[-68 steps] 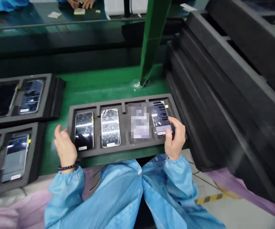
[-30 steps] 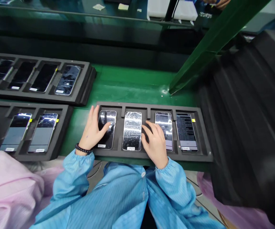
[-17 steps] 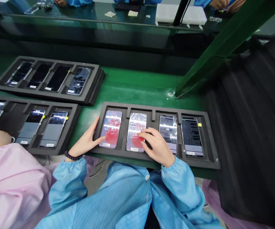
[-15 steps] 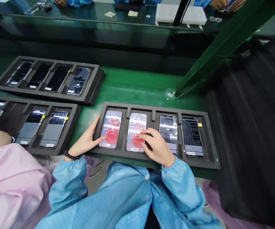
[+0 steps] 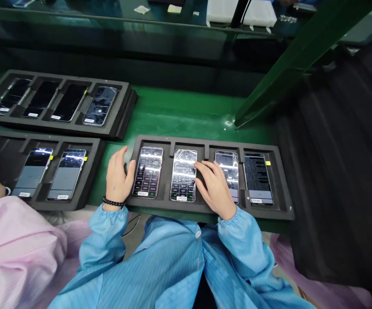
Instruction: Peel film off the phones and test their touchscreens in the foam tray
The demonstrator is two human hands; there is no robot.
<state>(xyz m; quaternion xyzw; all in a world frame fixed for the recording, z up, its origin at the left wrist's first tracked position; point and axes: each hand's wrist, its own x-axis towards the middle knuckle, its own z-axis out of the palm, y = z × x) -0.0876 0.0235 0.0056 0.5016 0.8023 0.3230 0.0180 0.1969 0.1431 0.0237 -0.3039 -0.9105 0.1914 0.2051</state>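
Several smartphones lie in the slots of a dark foam tray [image 5: 166,205] in front of me. My left hand [image 5: 119,176] is open beside the tray's left edge, thumb close to the leftmost phone [image 5: 148,171], whose dark screen shows a keypad. Over the right edge of the second phone [image 5: 183,176], also showing a keypad, hovers my right hand [image 5: 214,184], open with fingers bent; whether a fingertip touches the glass I cannot tell. The third phone [image 5: 227,165], partly behind that hand, and the fourth phone [image 5: 258,178] show lines of text.
Left of me are another foam tray [image 5: 89,176] with phones and a stacked tray [image 5: 121,103] behind it. A co-worker's pink sleeve [image 5: 21,244] is at the lower left. A green post [image 5: 289,73] and dark stacked foam [image 5: 340,171] stand on the right.
The two left phones' screens went from a red and purple lock screen to a dark keypad. My left hand moved off the leftmost phone, leftward. My right hand shifted slightly right.
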